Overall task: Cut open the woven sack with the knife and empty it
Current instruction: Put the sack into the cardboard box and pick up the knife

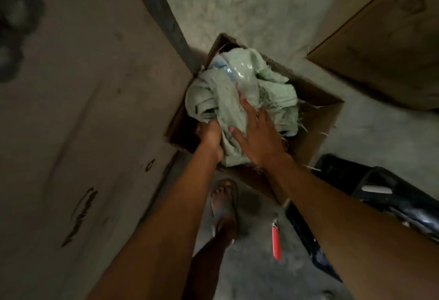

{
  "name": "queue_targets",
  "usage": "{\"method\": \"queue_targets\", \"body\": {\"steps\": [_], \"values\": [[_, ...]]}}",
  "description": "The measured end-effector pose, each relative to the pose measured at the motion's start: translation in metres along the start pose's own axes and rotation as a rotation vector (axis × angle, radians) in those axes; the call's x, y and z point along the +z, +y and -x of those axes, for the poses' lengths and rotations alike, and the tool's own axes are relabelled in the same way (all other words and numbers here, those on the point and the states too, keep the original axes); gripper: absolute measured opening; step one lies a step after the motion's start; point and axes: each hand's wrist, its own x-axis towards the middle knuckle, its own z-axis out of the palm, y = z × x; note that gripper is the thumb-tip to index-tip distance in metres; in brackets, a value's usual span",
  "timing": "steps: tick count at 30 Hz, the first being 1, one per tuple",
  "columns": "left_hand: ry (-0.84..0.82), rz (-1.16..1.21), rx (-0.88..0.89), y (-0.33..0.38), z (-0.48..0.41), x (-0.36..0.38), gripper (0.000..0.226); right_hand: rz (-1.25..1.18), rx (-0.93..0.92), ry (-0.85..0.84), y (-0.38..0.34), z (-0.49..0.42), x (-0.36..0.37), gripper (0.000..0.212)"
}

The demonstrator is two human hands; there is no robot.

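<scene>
A crumpled pale green woven sack (213,100), frayed at its edges, lies bunched inside an open cardboard box (316,128) on the floor. Clear plastic with a blue patch (240,71) shows among its folds. My left hand (211,140) grips the sack's near edge at the box's left side, fingers curled into the fabric. My right hand (256,138) lies flat on top of the sack with fingers spread, pressing on it. A knife with a red handle (276,242) lies on the concrete floor near my foot, apart from both hands.
A large cardboard carton (71,109) stands close on the left and another carton (384,38) at the upper right. A black crate (370,188) with dark items sits at the right. My sandalled foot (223,207) stands just before the box.
</scene>
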Motion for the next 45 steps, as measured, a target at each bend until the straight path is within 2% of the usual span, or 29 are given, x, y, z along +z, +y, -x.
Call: {"method": "queue_targets", "body": {"steps": [3,6,9,13,19,22,25,32,34,39,45], "values": [[0.002,-0.163,-0.054,-0.012,-0.009,-0.005,0.041,0.159,0.19,-0.151,0.027,0.001,0.024,0.078],[0.025,-0.353,0.004,-0.028,-0.016,-0.009,0.049,0.108,0.33,-0.281,0.041,0.008,0.02,0.078],[0.122,-0.499,0.148,-0.029,0.005,-0.004,0.057,0.06,0.266,-0.239,0.04,0.028,-0.003,0.077],[0.232,-0.735,0.333,-0.036,0.061,-0.001,0.081,0.122,0.16,-0.151,0.029,0.082,-0.036,0.077],[0.226,-0.861,0.483,-0.096,0.188,-0.018,0.068,0.133,0.129,-0.131,0.009,0.214,-0.073,0.075],[0.288,-0.87,0.421,-0.152,0.251,-0.037,0.067,0.186,0.059,-0.21,0.011,0.297,-0.08,0.076],[0.368,-0.785,0.362,-0.237,0.313,-0.057,0.057,0.28,-0.034,-0.274,0.031,0.382,-0.065,0.075],[0.361,-0.817,0.313,-0.446,0.425,-0.111,0.074,0.405,-0.115,-0.444,0.098,0.541,-0.015,0.077],[0.411,-0.837,0.292,-0.491,0.443,-0.126,0.069,0.427,-0.088,-0.464,0.112,0.563,0.005,0.075],[0.526,-0.799,0.078,-0.594,0.429,-0.166,0.071,0.475,-0.053,-0.436,0.137,0.572,0.07,0.069],[0.564,-0.747,-0.05,-0.682,0.331,-0.211,0.07,0.492,0.023,-0.441,0.178,0.522,0.182,0.072]]}}
